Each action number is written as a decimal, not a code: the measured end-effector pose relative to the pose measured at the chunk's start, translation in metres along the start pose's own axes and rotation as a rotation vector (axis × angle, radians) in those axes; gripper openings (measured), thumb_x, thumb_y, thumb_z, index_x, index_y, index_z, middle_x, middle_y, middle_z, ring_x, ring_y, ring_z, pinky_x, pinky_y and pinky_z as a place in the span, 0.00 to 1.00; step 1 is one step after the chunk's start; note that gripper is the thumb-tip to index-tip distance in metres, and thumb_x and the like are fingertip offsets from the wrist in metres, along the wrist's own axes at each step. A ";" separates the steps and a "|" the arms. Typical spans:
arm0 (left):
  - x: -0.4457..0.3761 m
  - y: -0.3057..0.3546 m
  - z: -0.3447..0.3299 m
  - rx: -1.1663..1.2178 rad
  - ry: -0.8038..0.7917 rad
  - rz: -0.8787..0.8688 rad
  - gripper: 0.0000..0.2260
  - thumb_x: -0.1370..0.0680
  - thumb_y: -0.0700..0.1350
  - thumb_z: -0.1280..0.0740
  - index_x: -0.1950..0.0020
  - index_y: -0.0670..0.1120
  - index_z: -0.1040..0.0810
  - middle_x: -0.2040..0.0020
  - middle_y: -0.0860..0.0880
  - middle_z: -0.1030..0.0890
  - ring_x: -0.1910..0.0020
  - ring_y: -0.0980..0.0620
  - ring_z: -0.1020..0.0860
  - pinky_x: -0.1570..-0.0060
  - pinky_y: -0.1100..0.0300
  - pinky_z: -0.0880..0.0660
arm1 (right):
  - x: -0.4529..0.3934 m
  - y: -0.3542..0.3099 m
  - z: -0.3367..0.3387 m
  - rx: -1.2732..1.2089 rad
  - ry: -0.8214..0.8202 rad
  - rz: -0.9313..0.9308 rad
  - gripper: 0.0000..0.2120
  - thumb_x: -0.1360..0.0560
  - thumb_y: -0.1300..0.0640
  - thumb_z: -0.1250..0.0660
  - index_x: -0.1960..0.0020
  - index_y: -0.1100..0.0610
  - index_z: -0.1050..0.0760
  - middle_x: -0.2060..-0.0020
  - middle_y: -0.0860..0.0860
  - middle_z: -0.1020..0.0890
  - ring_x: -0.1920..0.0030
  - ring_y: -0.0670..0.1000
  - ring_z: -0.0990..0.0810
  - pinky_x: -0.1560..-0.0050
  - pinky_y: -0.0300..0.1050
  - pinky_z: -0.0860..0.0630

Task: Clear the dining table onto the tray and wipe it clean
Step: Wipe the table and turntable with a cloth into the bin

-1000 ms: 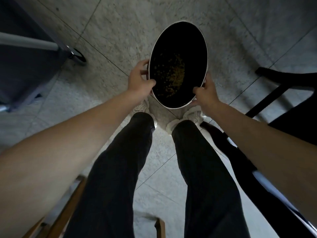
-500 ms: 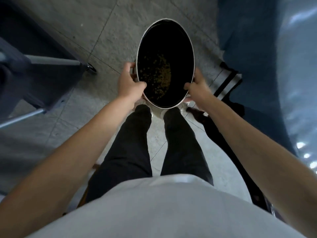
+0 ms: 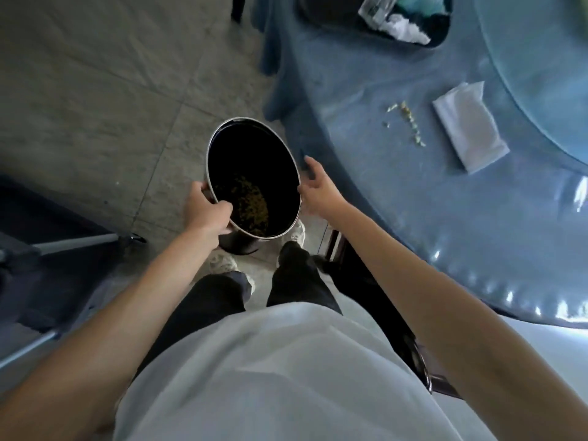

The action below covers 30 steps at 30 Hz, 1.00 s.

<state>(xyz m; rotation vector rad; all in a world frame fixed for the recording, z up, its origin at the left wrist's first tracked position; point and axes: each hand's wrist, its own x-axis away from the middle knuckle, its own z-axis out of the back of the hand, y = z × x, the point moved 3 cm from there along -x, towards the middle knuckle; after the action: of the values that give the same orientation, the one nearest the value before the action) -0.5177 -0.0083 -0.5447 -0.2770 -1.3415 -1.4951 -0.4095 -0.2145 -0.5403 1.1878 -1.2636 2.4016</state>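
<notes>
L fingers [image 3: 222, 206] curl over the near rim of the waste bin [image 3: 254, 183], thumb outside the wall, so the left hand [image 3: 206, 211] grips it. R fingers [image 3: 313, 168] are spread and fairly straight beside the far rim; the right hand [image 3: 318, 189] touches or sits just off it, can't tell which, prob. only steadying. Bin is tilted, mouth toward the camera, w/ yellowish scraps in the bottom, low above the floor by the shoes, just beside the table edge [image 3: 318, 144]: likely so crumbs can be swept in. On the blue cloth lie crumbs [image 3: 410, 122], a folded white napkin [image 3: 467, 128] next to them, and further off a dark tray [image 3: 439, 36] w/ a glass and tissue.
</notes>
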 end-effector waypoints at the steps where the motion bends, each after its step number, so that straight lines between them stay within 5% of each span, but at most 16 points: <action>1: 0.002 0.004 -0.008 -0.007 0.010 0.012 0.19 0.25 0.30 0.35 0.45 0.52 0.32 0.48 0.48 0.25 0.47 0.43 0.22 0.65 0.51 0.18 | -0.001 0.000 0.018 0.044 0.033 0.056 0.32 0.19 0.62 0.38 0.19 0.46 0.42 0.44 0.48 0.18 0.47 0.54 0.16 0.41 0.56 0.18; 5: 0.006 0.012 -0.039 -0.030 0.055 0.066 0.18 0.25 0.29 0.36 0.43 0.50 0.33 0.42 0.45 0.25 0.46 0.43 0.22 0.67 0.53 0.19 | -0.007 0.001 0.111 0.056 0.170 0.219 0.18 0.17 0.61 0.37 0.29 0.51 0.26 0.50 0.51 0.17 0.58 0.39 0.16 0.56 0.45 0.17; 8: 0.005 0.018 -0.061 -0.035 0.077 0.085 0.21 0.24 0.28 0.37 0.35 0.46 0.32 0.36 0.45 0.26 0.41 0.41 0.23 0.60 0.47 0.17 | -0.024 0.018 0.198 0.151 0.462 0.293 0.12 0.18 0.58 0.37 0.39 0.51 0.18 0.52 0.54 0.16 0.54 0.50 0.16 0.48 0.50 0.20; 12: 0.005 0.020 -0.083 -0.068 0.110 0.107 0.24 0.24 0.28 0.38 0.31 0.46 0.33 0.32 0.42 0.26 0.38 0.39 0.22 0.55 0.43 0.18 | -0.053 0.052 0.298 0.442 0.666 0.241 0.18 0.19 0.56 0.39 0.30 0.56 0.24 0.37 0.59 0.22 0.34 0.64 0.28 0.32 0.50 0.35; 16: 0.002 0.027 -0.104 -0.094 0.137 0.114 0.24 0.23 0.28 0.38 0.31 0.47 0.33 0.32 0.41 0.26 0.40 0.40 0.22 0.57 0.46 0.18 | -0.071 0.077 0.362 0.673 0.690 0.142 0.25 0.20 0.50 0.37 0.24 0.46 0.33 0.27 0.55 0.32 0.28 0.63 0.35 0.31 0.59 0.36; 21: 0.002 0.039 -0.120 -0.134 0.144 0.124 0.24 0.23 0.29 0.37 0.30 0.46 0.33 0.31 0.42 0.26 0.43 0.42 0.23 0.58 0.48 0.18 | -0.084 0.083 0.376 0.793 0.593 0.212 0.26 0.19 0.42 0.38 0.23 0.41 0.37 0.26 0.53 0.32 0.30 0.62 0.31 0.34 0.61 0.31; 30: 0.006 0.049 -0.135 -0.154 0.173 0.108 0.23 0.23 0.29 0.35 0.31 0.46 0.31 0.33 0.42 0.25 0.46 0.43 0.23 0.60 0.49 0.19 | -0.096 0.069 0.347 0.799 0.587 0.274 0.19 0.15 0.46 0.45 0.24 0.37 0.35 0.30 0.54 0.31 0.38 0.64 0.26 0.51 0.60 0.27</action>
<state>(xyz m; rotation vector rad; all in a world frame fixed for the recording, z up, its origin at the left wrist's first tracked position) -0.4208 -0.1139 -0.5583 -0.3063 -1.0613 -1.4976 -0.1819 -0.5014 -0.5409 0.3258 -0.2898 3.2345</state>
